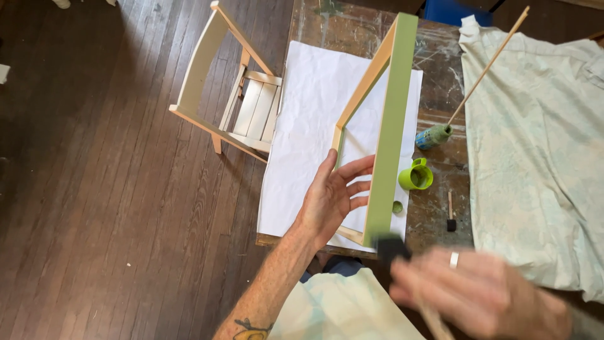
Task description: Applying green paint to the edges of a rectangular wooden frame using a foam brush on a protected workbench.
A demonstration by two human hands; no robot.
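Dark plank floor [113, 208], worn. A paint-stained wooden table [440, 208] stands on it, with a sheet of white paper [308, 126] spread over its near-left part. Left of the paper, on the floor, a pale wooden chair [233, 107] with a slatted seat. Right of the paper a pale patterned cloth [535, 157] covers the table's far side.

A wooden frame [387, 126] stands on edge on the paper, its upper edge painted green, inner faces bare wood. Left hand [333, 198] has fingers spread, flat against the frame's inner side near its lower end, steadying it.

Right hand [484, 293], blurred, ring on one finger, is closed around a wooden handle; the black foam brush [391, 247] on it sits just at the frame's near end, touching or almost touching the green edge; cannot tell which.

Right of the frame: small green cup [416, 175], a green lid [397, 206] on the paper, a paint pot with a long stick [491, 63] in it, and a second small foam brush [450, 220].
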